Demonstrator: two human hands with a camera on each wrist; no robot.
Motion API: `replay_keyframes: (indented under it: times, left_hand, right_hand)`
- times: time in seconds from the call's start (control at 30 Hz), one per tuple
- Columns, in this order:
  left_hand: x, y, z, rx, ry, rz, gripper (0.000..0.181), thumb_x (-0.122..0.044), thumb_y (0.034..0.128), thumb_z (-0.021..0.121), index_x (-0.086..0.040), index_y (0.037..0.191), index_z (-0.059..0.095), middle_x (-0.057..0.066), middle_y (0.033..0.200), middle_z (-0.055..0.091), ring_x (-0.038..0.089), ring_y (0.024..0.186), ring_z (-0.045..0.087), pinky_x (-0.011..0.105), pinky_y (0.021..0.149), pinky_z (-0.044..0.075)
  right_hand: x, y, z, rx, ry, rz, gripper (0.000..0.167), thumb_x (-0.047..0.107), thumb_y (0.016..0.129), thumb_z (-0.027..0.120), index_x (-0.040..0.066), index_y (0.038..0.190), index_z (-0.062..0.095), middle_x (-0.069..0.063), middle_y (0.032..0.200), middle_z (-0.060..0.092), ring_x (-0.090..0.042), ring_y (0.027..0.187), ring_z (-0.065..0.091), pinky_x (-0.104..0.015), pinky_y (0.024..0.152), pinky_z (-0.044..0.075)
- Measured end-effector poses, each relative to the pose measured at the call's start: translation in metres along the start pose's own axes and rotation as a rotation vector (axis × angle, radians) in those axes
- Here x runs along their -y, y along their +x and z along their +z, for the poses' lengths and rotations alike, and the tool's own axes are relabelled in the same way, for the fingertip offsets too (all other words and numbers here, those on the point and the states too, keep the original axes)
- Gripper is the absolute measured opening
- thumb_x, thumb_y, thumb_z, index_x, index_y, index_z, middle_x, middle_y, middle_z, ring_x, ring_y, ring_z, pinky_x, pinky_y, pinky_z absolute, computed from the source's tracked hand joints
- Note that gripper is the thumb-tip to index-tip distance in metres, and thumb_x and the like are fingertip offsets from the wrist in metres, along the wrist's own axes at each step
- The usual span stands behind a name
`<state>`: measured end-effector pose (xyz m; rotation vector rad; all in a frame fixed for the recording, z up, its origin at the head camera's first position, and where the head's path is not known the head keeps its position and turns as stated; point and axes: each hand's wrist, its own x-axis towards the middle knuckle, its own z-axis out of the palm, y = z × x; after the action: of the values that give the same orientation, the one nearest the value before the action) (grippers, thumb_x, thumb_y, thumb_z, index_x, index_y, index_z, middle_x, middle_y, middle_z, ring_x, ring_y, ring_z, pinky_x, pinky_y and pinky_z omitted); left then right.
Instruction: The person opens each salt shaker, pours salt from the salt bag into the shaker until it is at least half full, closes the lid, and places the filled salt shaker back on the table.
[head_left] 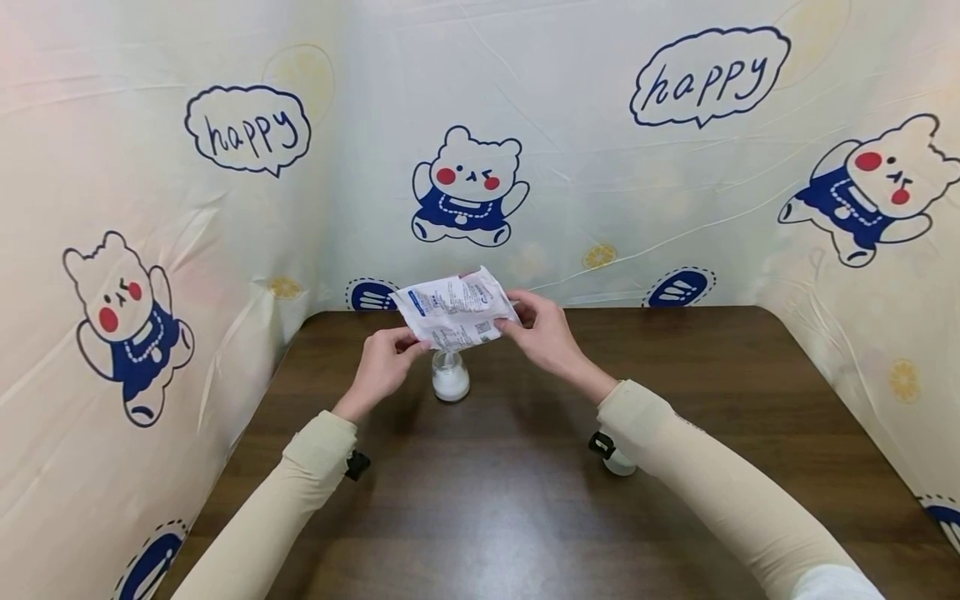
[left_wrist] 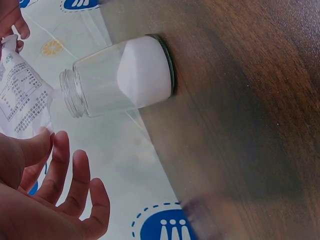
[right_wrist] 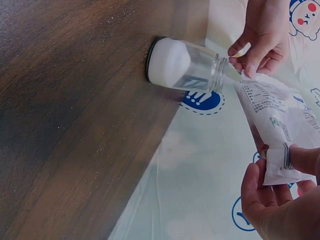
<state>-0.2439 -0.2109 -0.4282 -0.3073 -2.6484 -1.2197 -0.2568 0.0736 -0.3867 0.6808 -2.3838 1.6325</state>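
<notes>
A white printed plastic packet (head_left: 453,310) is held tilted between both hands, above a small clear glass jar (head_left: 451,382). My left hand (head_left: 384,367) pinches the packet's lower left corner between thumb and forefinger, its other fingers spread loosely. At the opposite end, my right hand (head_left: 546,335) grips the packet with the thumb on top and fingers beneath. The jar stands upright and lidless on the table, with white powder or fine grains (left_wrist: 145,72) heaped in its lower part. Between the packet's corner and the jar's mouth (right_wrist: 220,74) there is a faint pale streak.
A pale round object (head_left: 620,463) sits on the brown wooden table (head_left: 480,500), partly hidden by my right sleeve and wrist strap. White specks dot the table in the right wrist view. A printed curtain (head_left: 570,183) encloses the back and sides.
</notes>
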Motion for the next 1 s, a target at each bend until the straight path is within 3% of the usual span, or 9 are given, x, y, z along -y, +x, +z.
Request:
replay_keyframes:
  times: [0.33, 1.0]
  left_hand:
    - [0.0011, -0.0022, 0.0023, 0.001, 0.005, 0.005, 0.015, -0.01, 0.0989, 0.076, -0.002, 0.111, 0.079, 0.011, 0.096, 0.077, 0.025, 0.08, 0.065, 0.038, 0.072, 0.053]
    - [0.0019, -0.0031, 0.0041, 0.002, 0.004, -0.002, 0.015, -0.01, 0.0983, 0.077, -0.002, 0.111, 0.08, 0.01, 0.096, 0.077, 0.025, 0.08, 0.065, 0.036, 0.072, 0.053]
  right_hand:
    - [-0.0025, -0.0022, -0.0001, 0.0, -0.001, -0.015, 0.034, 0.0, 0.094, 0.077, 0.001, 0.127, 0.071, -0.014, 0.098, 0.074, -0.033, 0.081, 0.069, -0.037, 0.071, 0.055]
    - [-0.0045, -0.0034, -0.0021, 0.015, -0.007, -0.003, 0.035, 0.001, 0.095, 0.077, 0.002, 0.13, 0.07, -0.015, 0.102, 0.074, -0.035, 0.082, 0.068, -0.034, 0.07, 0.055]
